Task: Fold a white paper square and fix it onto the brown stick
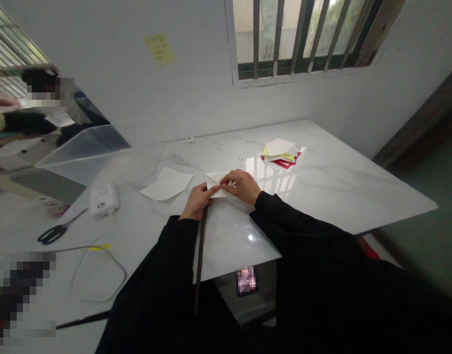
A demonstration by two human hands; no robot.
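A sheet of white paper (212, 179), partly folded, is gripped by my left hand (197, 200), whose thumb lies along its near edge. My right hand (244, 186) has its fingertips pinched together at the middle of this paper, around a tiny dark thing too small to make out. From beneath my left hand a thin brown stick (201, 246) runs down past the table edge towards my lap; whether the hand also grips it is hard to tell. Another white sheet (167, 184) lies flat to the left. Two tiny shiny bits (240, 158) rest beyond my hands.
A stack of white, yellow and red papers (280, 153) lies at the back right of the marble-patterned table (358, 182). Leftward are a white device with a cable (103, 199) and black scissors (58, 233). A phone (246, 280) is below the edge. Another person sits far left.
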